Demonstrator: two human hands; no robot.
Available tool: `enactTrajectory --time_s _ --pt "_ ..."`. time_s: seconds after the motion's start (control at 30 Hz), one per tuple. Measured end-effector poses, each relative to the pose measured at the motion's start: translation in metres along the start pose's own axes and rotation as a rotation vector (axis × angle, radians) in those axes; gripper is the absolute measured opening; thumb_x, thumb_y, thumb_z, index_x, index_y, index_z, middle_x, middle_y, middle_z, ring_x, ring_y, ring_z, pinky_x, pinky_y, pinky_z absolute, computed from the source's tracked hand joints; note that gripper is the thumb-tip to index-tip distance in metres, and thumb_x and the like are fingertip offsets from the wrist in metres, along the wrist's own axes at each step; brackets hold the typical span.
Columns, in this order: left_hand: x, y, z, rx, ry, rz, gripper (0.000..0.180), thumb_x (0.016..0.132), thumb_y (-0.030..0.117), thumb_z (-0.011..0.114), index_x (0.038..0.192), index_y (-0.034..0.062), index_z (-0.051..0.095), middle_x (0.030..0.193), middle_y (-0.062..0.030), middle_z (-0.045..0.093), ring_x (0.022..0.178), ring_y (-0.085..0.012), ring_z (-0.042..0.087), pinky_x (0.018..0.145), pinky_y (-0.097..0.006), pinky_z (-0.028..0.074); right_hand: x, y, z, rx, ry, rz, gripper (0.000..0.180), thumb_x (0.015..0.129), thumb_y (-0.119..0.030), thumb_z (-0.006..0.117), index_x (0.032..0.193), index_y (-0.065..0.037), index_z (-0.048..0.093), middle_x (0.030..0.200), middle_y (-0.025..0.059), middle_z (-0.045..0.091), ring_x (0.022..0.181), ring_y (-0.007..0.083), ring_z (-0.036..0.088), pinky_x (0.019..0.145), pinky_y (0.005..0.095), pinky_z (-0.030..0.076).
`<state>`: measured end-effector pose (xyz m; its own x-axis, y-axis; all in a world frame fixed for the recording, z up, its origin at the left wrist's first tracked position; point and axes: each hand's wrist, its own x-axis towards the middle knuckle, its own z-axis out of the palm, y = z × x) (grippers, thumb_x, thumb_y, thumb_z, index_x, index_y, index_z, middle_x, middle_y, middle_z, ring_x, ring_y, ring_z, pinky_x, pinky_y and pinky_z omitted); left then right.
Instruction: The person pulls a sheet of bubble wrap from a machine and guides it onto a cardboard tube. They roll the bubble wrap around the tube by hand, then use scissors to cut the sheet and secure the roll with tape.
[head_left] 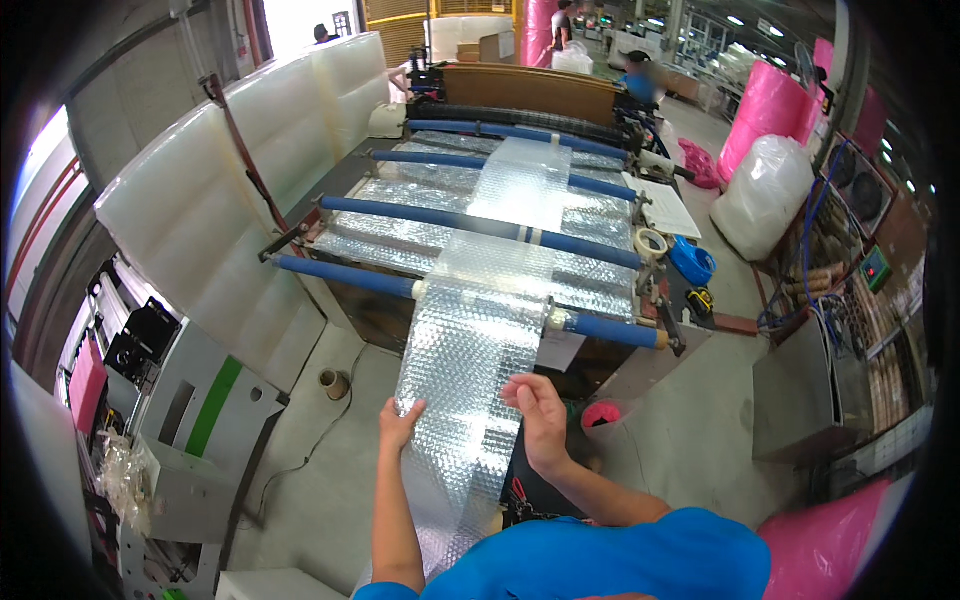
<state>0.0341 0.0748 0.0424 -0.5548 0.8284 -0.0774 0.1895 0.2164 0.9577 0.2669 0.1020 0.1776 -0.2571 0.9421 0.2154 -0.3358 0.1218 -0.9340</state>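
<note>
The left hand [400, 422] pinches the left edge of a strip of bubble wrap [470, 340], fingers closed on the film; the right hand [540, 410] grips the strip's right edge, its fingers curled over the top of the sheet; both forearms rise from the lower edge of the view above a blue shirt [600, 560]. The strip hangs between the two hands and runs up and away from the person, over the nearest blue roller [610, 329] of a machine [350, 300], then on across further blue rollers [480, 222] toward the far end; wider sheets of the same film lie flat beneath it on either side. To the right of the rollers sit a roll of tape [651, 242] and a blue object [692, 262]; beyond them stand a clear bag of film [765, 195] and a pink roll [765, 110]. Left of the machine stand white padded panels [200, 220]; a small cardboard core [334, 383] lies on the grey floor [680, 440] near the machine's base.
</note>
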Motion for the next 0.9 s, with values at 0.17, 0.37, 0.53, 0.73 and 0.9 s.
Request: enactTrajectory --time_s 0.17,0.37,0.53,0.73,0.9 --pt "0.002 0.005 0.0 0.147 0.009 0.017 0.042 0.065 0.027 0.07 0.088 -0.0043 0.054 0.081 -0.0114 0.06 0.071 -0.0158 0.056 0.065 -0.029 0.044 -0.013 -0.136 0.064 0.936 -0.463 -0.496 0.085 0.076 -0.063 0.034 0.126 0.005 0.024 0.127 0.0253 0.028 0.119 0.0344 0.027 0.094 0.0415 0.027" --pt "-0.011 0.02 0.001 0.05 0.072 0.049 0.039 0.068 0.023 0.069 0.089 -0.0049 0.053 0.083 -0.0115 0.06 0.072 -0.0158 0.055 0.067 -0.028 0.044 -0.103 -0.208 0.081 1.332 -0.303 -0.113 0.067 0.078 -0.057 0.032 0.125 -0.014 0.011 0.135 0.0142 0.005 0.125 0.0326 0.003 0.095 0.0548 0.014" --pt "-0.004 0.005 0.001 -0.014 0.009 0.002 0.04 0.068 0.026 0.069 0.089 -0.0048 0.053 0.083 -0.0118 0.059 0.074 -0.0165 0.055 0.068 -0.028 0.043 -0.11 -0.23 0.089 1.434 -0.131 0.064 0.045 0.082 -0.042 0.04 0.111 -0.008 0.037 0.129 0.02 0.024 0.121 0.0384 0.016 0.093 0.0518 0.026" --pt "-0.001 -0.001 0.002 0.034 0.048 -0.006 0.041 0.067 0.027 0.069 0.089 -0.0042 0.053 0.084 -0.0108 0.059 0.074 -0.0158 0.055 0.067 -0.028 0.043 -0.085 -0.222 0.079 1.312 -0.301 0.015 0.041 0.081 -0.036 0.045 0.111 -0.008 0.039 0.131 0.0175 0.023 0.122 0.0381 0.016 0.096 0.0501 0.023" --pt "-0.008 0.016 0.002 -0.074 0.009 -0.034 0.041 0.066 0.025 0.07 0.089 -0.0037 0.053 0.083 -0.0107 0.06 0.073 -0.0151 0.055 0.067 -0.028 0.044 0.006 -0.098 0.053 0.389 -0.012 -0.504 0.077 0.076 -0.043 0.046 0.132 -0.011 0.004 0.136 0.0144 0.006 0.126 0.0274 0.009 0.098 0.0462 0.012"
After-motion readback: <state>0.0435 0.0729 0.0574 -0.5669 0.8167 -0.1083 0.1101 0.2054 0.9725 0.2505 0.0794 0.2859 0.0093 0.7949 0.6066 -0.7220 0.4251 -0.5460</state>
